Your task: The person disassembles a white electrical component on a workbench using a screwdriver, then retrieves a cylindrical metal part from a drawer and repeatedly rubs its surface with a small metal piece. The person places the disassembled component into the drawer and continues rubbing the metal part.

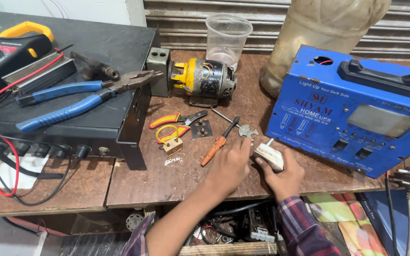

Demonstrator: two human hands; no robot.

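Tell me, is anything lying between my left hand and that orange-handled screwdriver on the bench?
Nothing visible does. The left hand rests on the wooden bench right beside the orange-handled screwdriver, with only bare wood between them. The right hand holds a small white block, clear of that gap.

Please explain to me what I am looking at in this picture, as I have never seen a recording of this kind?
This is one view from a camera worn on a person's head, looking down at their own two bare hands over a wooden bench. The right hand holds a small white plug. The left hand rests beside it, fingertips near a small metal part. An orange screwdriver lies just left of that hand. Farther off are red-yellow cutters, a small motor, a plastic cup, a blue power unit, and blue pliers on a black box.
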